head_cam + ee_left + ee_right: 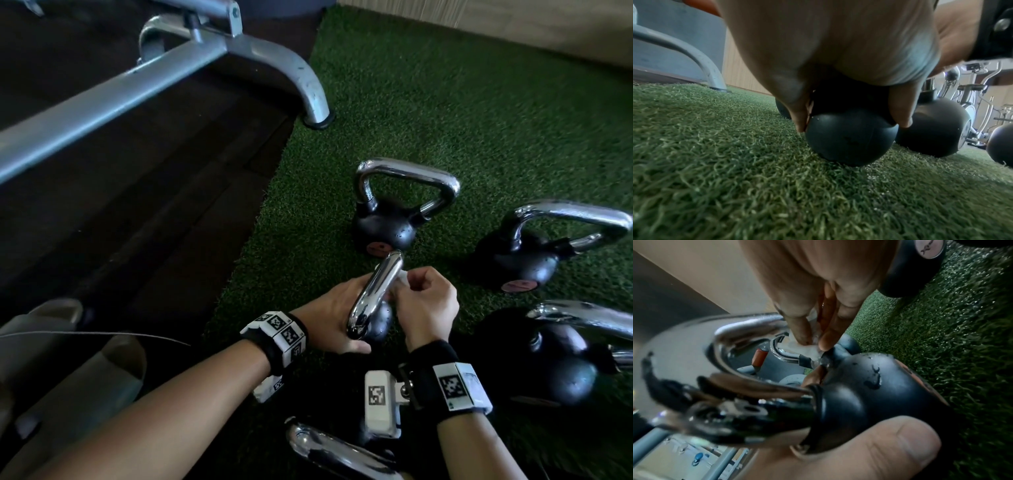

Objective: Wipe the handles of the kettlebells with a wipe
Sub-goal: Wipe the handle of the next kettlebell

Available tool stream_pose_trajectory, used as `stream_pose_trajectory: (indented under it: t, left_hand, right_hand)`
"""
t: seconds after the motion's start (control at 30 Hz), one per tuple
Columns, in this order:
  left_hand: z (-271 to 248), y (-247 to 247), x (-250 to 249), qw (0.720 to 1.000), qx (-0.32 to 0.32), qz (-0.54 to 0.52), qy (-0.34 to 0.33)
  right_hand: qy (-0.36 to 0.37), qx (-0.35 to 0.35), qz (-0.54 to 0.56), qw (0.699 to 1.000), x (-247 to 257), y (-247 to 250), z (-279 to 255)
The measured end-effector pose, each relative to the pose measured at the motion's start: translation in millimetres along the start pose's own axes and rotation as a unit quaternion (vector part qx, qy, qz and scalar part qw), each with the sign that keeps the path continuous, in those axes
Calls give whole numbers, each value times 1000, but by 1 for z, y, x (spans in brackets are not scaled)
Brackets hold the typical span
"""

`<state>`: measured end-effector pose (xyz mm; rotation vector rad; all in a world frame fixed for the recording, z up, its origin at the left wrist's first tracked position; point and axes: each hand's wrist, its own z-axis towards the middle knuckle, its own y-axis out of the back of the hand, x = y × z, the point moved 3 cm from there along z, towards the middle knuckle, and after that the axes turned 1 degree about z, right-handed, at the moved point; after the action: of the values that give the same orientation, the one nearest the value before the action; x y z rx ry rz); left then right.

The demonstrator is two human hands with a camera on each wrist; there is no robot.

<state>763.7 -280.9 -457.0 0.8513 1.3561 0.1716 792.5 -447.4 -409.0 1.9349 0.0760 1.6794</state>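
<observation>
On the green turf (479,120) my left hand (337,310) grips the black body of a small kettlebell (851,142) and holds it tilted, its chrome handle (375,294) towards me. My right hand (419,291) pinches a white wipe (807,348) and presses it on the far leg of that handle, just where it meets the ball (869,399). My left thumb (890,451) lies against the ball's near side. Three more black kettlebells with chrome handles stand close by: one behind (387,219) and two to the right (520,260), (555,363).
Another chrome handle (335,452) pokes up at the bottom edge, under my right wrist. A grey metal bench frame (171,68) crosses the upper left, its foot (317,113) at the turf's edge. Dark rubber flooring (137,205) lies left of the turf. Gym machines (972,97) stand beyond.
</observation>
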Motion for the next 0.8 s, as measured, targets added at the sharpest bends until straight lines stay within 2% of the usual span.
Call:
stream_pose_trajectory:
  t: [0.17, 0.27, 0.33, 0.4, 0.5, 0.63, 0.7, 0.8]
  left_hand:
    - [1, 3, -8, 1000, -9, 17, -2]
    - [-1, 5, -10, 999, -8, 40, -32]
    - [-1, 0, -2, 994, -7, 94, -47]
    - [-2, -5, 5, 984, 2, 175, -27]
    - [-12, -5, 8, 971, -16, 236, 7]
    - [-22, -4, 7, 972, -93, 213, 32]
    - [-21, -5, 10, 976, -109, 186, 33]
    - [-19, -4, 12, 978, -110, 177, 8]
  right_hand:
    - [4, 41, -33, 999, 3, -2, -1]
    - [7, 99, -49, 994, -2, 1, 5]
    - [-3, 130, -33, 991, -14, 9, 8]
    - [-13, 105, -2, 994, -24, 22, 12]
    - [29, 76, -8, 997, -21, 27, 18]
    - [64, 203, -20, 977, -9, 3, 29]
    - [78, 264, -34, 961, -5, -4, 32]
    - [102, 295, -70, 947, 0, -4, 35]
